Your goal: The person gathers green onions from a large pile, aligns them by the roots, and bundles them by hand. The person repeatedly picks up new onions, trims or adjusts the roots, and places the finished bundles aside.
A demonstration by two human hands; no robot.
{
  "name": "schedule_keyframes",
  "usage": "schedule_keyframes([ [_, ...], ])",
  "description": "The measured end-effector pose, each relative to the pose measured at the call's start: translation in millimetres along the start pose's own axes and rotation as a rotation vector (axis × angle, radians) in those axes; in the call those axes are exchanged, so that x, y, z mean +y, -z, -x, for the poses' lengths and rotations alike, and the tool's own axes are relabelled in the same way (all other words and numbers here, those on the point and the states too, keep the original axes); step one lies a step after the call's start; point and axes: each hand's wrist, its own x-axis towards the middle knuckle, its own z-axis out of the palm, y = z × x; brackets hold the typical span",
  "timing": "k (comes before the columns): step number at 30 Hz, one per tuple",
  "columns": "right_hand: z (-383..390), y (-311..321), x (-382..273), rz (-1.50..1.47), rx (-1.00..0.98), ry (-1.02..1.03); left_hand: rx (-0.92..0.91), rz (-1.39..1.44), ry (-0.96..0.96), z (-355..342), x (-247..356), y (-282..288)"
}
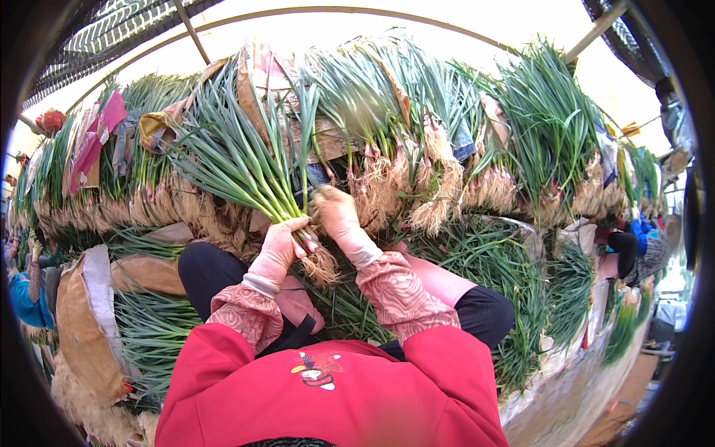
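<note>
Head view: the left hand (279,249), in a pale pink glove, sits just left of centre with its grip closed around a bunch (246,167) of green onions near the root end. The leaves fan out toward 11 o'clock; the roots (322,266) hang at 4 o'clock of the hand. The right hand (337,216), gloved the same, is at 1 o'clock of the left, fingers curled, touching the stalks of the bunch just above the left hand; whether its grip actually clamps anything I cannot tell. Patterned sleeve covers run from both wrists down to a red top (335,387) at 6 o'clock. Behind the hands, from 9 through 12 to 3 o'clock, a wall of stacked onion bundles (536,141) shows green tops and tan roots. More onions (153,328) lie at 8 o'clock beside brown sacking (82,320).
</note>
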Motion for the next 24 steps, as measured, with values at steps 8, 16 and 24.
schedule_keyframes([
  [8, -3, 37, 3, 1.281, -0.338, -0.007, -0.345, 0.195, -0.25, 17, 26, 16],
  [16, -16, 1, -48, 1.224, 0.131, 0.251, -0.403, 0.324, 0.069, 4, 31, 16],
  [24, 41, 10, -30, 0.79, -0.248, 0.225, -0.296, 0.278, 0.085, 17, 23, 5],
])
